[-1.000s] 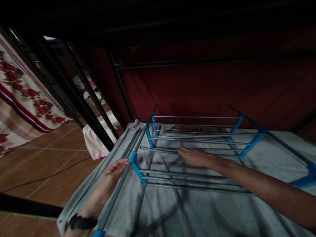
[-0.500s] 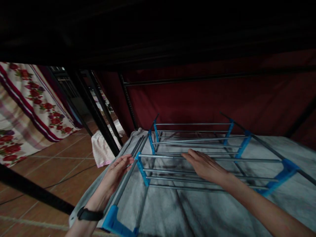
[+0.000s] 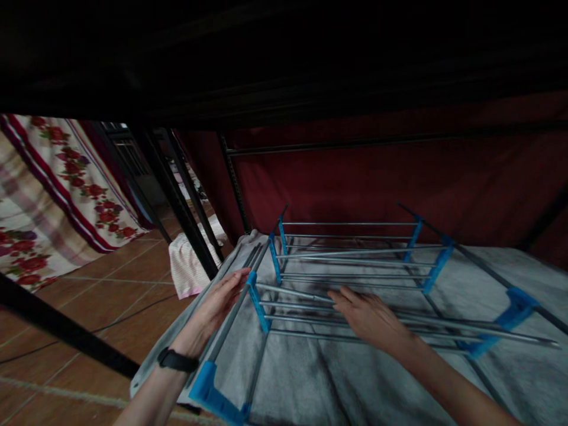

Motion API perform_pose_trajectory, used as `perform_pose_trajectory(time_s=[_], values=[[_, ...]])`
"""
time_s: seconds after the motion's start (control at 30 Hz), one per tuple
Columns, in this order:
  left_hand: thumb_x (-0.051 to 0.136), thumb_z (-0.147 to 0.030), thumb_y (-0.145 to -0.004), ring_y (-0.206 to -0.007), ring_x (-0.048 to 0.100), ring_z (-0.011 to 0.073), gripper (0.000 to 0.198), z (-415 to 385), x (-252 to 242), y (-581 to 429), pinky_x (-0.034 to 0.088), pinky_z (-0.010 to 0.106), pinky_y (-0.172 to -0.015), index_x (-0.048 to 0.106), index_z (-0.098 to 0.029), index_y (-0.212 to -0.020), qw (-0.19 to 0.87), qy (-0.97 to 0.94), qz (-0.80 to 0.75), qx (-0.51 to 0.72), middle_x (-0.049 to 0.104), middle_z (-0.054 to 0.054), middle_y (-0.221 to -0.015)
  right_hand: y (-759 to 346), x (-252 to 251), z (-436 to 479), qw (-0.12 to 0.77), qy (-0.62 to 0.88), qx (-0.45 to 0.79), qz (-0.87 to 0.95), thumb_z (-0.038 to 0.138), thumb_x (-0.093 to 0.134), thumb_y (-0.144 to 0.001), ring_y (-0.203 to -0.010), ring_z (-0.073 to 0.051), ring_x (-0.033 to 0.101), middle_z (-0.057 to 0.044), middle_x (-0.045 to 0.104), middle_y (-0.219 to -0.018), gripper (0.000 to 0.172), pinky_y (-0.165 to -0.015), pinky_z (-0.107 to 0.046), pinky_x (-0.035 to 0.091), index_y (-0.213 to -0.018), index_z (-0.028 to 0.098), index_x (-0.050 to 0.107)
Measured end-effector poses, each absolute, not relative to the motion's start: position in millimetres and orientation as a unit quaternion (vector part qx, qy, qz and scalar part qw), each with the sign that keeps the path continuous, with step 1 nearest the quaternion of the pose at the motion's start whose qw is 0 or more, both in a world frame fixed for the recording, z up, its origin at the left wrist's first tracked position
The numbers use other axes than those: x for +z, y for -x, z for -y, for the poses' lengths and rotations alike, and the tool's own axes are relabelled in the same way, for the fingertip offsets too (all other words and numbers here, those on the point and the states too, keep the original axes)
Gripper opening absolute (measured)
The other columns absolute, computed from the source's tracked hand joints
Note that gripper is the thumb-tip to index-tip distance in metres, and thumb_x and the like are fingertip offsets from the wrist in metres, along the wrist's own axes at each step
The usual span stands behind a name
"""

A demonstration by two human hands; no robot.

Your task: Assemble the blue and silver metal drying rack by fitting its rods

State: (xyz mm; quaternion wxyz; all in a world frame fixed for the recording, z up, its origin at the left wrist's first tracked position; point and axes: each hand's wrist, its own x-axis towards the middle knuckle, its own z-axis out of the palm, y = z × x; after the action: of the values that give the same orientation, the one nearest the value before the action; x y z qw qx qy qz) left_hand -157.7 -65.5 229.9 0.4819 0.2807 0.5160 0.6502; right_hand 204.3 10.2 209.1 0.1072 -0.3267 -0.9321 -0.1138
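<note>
A rack of grey metal tubes and blue plastic connectors lies on a grey cloth point(image 3: 355, 378). My right hand point(image 3: 368, 316) is closed over a grey metal tube point(image 3: 302, 293). The tube's left end sits at a blue connector point(image 3: 258, 305); its right end sticks out past the right blue connector point(image 3: 517, 310), apart from its top. My left hand point(image 3: 219, 302), with a dark wristband, has its fingertips pressed at that left connector, beside the long side tube point(image 3: 231, 328). Its thumb is hidden.
Dark metal posts point(image 3: 181, 207) stand at the left, and a dark surface hangs low overhead. A dark red cloth point(image 3: 355, 183) covers the back. More loose tubes point(image 3: 252, 254) lie along the left edge. Flowered fabric point(image 3: 97, 201) hangs over the tiled floor point(image 3: 102, 302).
The tube under my right hand has swung its right end off the right connector, towards me. My right hand moved slightly down with it. My left hand shifted slightly up and right at the connector.
</note>
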Motion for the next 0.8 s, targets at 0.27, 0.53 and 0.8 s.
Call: perform_pose_trajectory(time_s=[0.27, 0.53, 0.8], values=[[0.076, -0.010, -0.084, -0.078, 0.075, 0.0177, 0.036, 63.2, 239.4, 141.4, 0.063, 0.025, -0.077, 0.072, -0.015, -0.120, 0.506, -0.277, -0.496, 0.648, 0.079, 0.008, -0.096, -199.7, 208.0, -14.5, 0.092, 0.322, -0.097, 0.937, 0.019, 0.037, -0.105, -0.084, -0.017, 0.073, -0.009, 0.070, -0.129, 0.044, -0.075, -0.029, 0.055, -0.142, 0.027, 0.059], [0.074, -0.011, -0.086, -0.085, 0.078, 0.0215, 0.041, 67.6, 245.5, 135.9, 0.064, 0.028, -0.078, 0.065, -0.015, -0.126, 0.509, -0.284, -0.502, 0.638, 0.079, 0.010, -0.098, -199.5, 209.3, -17.4, 0.080, 0.317, -0.061, 0.943, 0.021, 0.036, -0.105, -0.086, -0.021, 0.075, -0.010, 0.066, -0.138, 0.045, -0.078, -0.036, 0.058, -0.144, 0.028, 0.057], [0.079, -0.017, -0.083, -0.083, 0.078, 0.0206, 0.045, 63.5, 241.1, 138.7, 0.064, 0.028, -0.076, 0.066, -0.017, -0.126, 0.500, -0.293, -0.513, 0.633, 0.080, 0.009, -0.099, -196.5, 209.6, -23.4, 0.079, 0.317, -0.022, 0.945, 0.025, 0.034, -0.107, -0.092, -0.022, 0.075, -0.011, 0.065, -0.141, 0.042, -0.083, -0.039, 0.057, -0.141, 0.027, 0.059]])
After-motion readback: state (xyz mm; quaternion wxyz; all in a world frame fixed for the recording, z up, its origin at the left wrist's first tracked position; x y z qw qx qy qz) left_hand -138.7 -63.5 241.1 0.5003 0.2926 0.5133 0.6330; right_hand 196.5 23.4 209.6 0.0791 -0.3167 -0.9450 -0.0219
